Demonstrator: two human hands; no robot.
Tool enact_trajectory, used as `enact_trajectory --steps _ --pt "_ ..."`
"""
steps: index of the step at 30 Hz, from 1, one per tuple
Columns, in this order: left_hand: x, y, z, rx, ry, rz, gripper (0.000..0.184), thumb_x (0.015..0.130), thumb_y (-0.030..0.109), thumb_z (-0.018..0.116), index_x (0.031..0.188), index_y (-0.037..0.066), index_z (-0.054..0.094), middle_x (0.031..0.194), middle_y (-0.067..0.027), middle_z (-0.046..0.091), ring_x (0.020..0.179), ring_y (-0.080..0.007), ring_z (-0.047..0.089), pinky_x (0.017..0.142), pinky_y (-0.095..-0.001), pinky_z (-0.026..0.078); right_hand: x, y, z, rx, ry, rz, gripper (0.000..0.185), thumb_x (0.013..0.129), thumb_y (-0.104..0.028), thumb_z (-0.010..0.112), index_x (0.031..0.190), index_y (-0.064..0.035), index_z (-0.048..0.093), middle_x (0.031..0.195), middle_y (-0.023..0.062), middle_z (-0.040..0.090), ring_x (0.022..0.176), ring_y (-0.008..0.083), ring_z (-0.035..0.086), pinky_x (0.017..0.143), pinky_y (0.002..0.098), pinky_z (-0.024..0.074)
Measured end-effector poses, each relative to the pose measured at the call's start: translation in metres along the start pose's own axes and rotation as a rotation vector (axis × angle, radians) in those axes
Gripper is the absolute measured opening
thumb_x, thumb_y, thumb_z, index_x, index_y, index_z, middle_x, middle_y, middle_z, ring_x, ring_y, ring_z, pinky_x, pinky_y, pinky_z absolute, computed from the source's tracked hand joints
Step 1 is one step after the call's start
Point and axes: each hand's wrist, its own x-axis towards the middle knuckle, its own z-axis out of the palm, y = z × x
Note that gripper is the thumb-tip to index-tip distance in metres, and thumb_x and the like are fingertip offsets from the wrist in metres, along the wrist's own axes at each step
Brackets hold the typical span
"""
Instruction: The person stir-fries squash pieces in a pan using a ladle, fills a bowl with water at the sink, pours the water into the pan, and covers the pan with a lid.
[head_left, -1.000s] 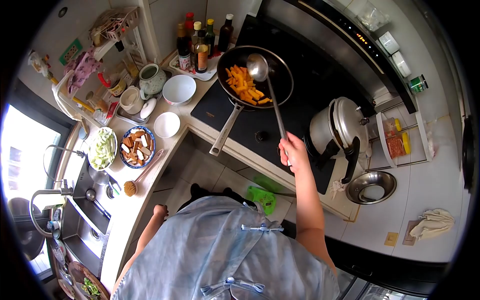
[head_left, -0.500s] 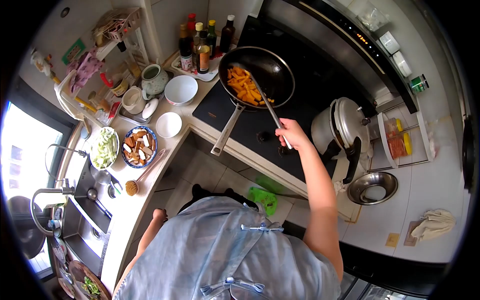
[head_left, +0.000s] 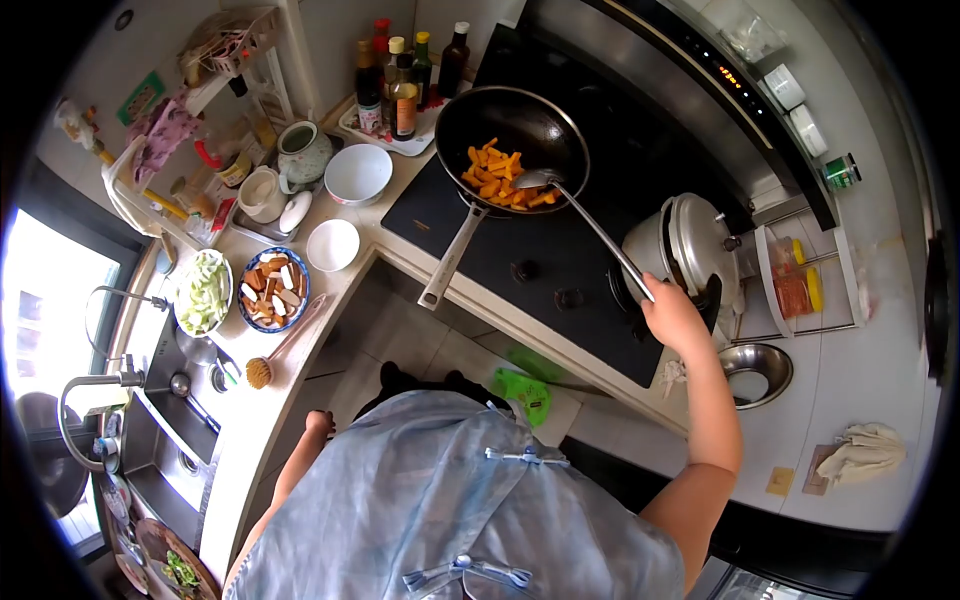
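Since half a second ago, the right hand has drawn back toward the pressure cooker; the ladle in its grip has swung so that its bowl now sits at the right of the orange pieces, and those pieces have shifted rightward in the dark pan. The right fingers are closed around the end of the ladle's long metal handle; the orange pieces lie heaped in the near half of the pan, which stands on the black stove with its own handle pointing toward the person.

The left hand hangs low beside the person's body, near the counter, fingers looking curled; whether it holds anything cannot be told. On the counter left of the stove are two white bowls, one large and one small; nearby are a blue-rimmed dish of brown and white pieces, pale green slices and a brush; several bottles stand behind the large bowl.
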Motion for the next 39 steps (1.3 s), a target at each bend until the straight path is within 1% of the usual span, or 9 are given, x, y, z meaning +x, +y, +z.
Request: enact_trajectory --steps 4,5,9,13,18,26,28,32,39 --pt "0.000 0.006 0.002 -0.055 0.011 -0.007 0.027 0.085 0.012 0.043 0.100 -0.007 0.054 0.093 -0.0217 0.061 0.074 -0.0325 0.062 0.058 -0.0382 0.052 0.009 -0.003 0.019 0.227 0.105 0.051 0.043 0.082 -0.012 0.054 0.122 0.0018 0.043 0.097 0.0261 0.057 0.097 0.0392 0.053 0.084 0.0430 0.0419" --pt "0.000 0.007 0.001 -0.073 0.015 -0.010 0.027 0.085 0.012 0.043 0.100 -0.007 0.054 0.092 -0.0217 0.061 0.073 -0.0325 0.062 0.058 -0.0381 0.052 0.014 0.023 0.044 0.176 0.324 -0.154 0.034 0.084 -0.011 0.053 0.115 0.0020 0.047 0.084 0.0177 0.061 0.075 0.0310 0.060 0.065 0.0385 0.0472" --pt "0.001 0.006 0.002 -0.139 0.020 -0.030 0.027 0.085 0.012 0.044 0.100 -0.008 0.054 0.089 -0.0221 0.062 0.069 -0.0326 0.063 0.055 -0.0378 0.052 -0.023 -0.011 -0.024 1.018 -0.240 0.204 0.011 0.086 -0.006 0.047 0.097 -0.0034 0.049 0.061 -0.0032 0.037 0.039 0.0027 0.031 0.030 0.0193 0.0270" --pt "0.003 0.007 0.004 -0.175 0.019 -0.036 0.027 0.085 0.011 0.044 0.099 -0.009 0.054 0.086 -0.0221 0.063 0.066 -0.0322 0.063 0.053 -0.0373 0.052 -0.026 -0.002 -0.027 1.014 -0.465 0.201 0.012 0.086 -0.006 0.047 0.097 -0.0039 0.050 0.061 -0.0019 0.040 0.039 0.0041 0.034 0.031 0.0213 0.0295" --pt "0.001 0.010 0.002 -0.135 0.025 -0.012 0.027 0.084 0.011 0.044 0.100 -0.008 0.055 0.086 -0.0213 0.063 0.066 -0.0311 0.063 0.054 -0.0368 0.052 0.012 -0.008 0.027 0.743 -0.250 0.187 0.010 0.086 -0.011 0.050 0.093 -0.0048 0.048 0.057 -0.0007 0.042 0.039 0.0079 0.037 0.035 0.0258 0.0309" --pt "-0.008 0.009 -0.007 -0.056 0.032 0.005 0.027 0.084 0.012 0.045 0.099 -0.007 0.056 0.088 -0.0205 0.063 0.070 -0.0308 0.062 0.057 -0.0366 0.051 0.102 -0.031 0.090 0.829 0.111 0.262 0.045 0.085 -0.014 0.052 0.126 -0.0005 0.040 0.082 0.0176 0.060 0.051 0.0223 0.057 0.043 0.0321 0.0457" --pt "-0.010 0.009 -0.010 -0.042 0.034 0.009 0.027 0.084 0.012 0.045 0.099 -0.006 0.056 0.088 -0.0203 0.063 0.071 -0.0307 0.062 0.058 -0.0366 0.051 0.107 -0.046 0.096 0.779 0.204 0.194 0.015 0.087 -0.010 0.049 0.098 -0.0010 0.049 0.059 0.0016 0.043 0.040 0.0107 0.040 0.034 0.0269 0.0353" --pt "-0.013 0.005 -0.009 -0.026 0.035 0.002 0.027 0.083 0.013 0.045 0.099 -0.006 0.056 0.089 -0.0199 0.062 0.073 -0.0305 0.062 0.059 -0.0365 0.051 0.078 -0.049 0.076 0.839 -0.098 0.124 0.024 0.085 -0.013 0.051 0.104 0.0019 0.050 0.072 0.0124 0.055 0.042 0.0162 0.049 0.036 0.0303 0.0378" --pt "-0.015 -0.002 -0.005 -0.007 0.031 -0.007 0.027 0.083 0.014 0.046 0.099 -0.004 0.057 0.091 -0.0192 0.062 0.077 -0.0302 0.061 0.061 -0.0364 0.050 0.004 -0.037 0.025 1.205 -0.447 0.098 0.006 0.087 -0.007 0.047 0.081 -0.0058 0.045 0.061 -0.0014 0.041 0.040 0.0044 0.036 0.031 0.0207 0.0289"
